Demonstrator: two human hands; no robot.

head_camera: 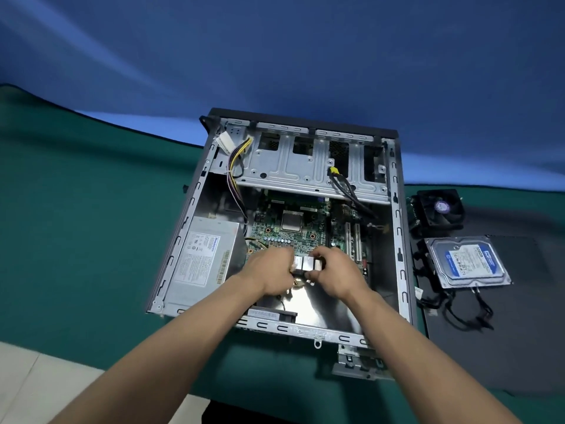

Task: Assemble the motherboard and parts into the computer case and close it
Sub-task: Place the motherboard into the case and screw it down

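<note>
While both arms reach in from the bottom, a big green mat [76, 240] covers the table, and a blue wall [275, 50] rises behind it. On the mat lies the computer case [397, 240], open on top, so all its insides show. A black panel [504, 332] lies flat on the right, just beside the case.

Inside the case, a silver drive tray [305, 166] runs along the far end. A grey power box [204, 255] with a white label sits in the left part. Coloured wires [235, 166] run from the far left corner down toward the board. The green motherboard [275, 228] lies flat in the middle of the case, with a shiny square chip [292, 220] near its far side and 2 white slots [351, 240] on its right.

Outside the case on the right, a hard drive [467, 260] with a blue and white label rests on the black panel, with black cables [458, 313] beside it. A black fan [437, 212] sits just past the drive. A small metal bracket [357, 362] lies at the near edge of the case.

The left hand [269, 270] and the right hand [333, 270] meet over the near edge of the motherboard and hide that part of it. Both curl their fingers around the silver port block [306, 264] there, 1 on each side.
</note>
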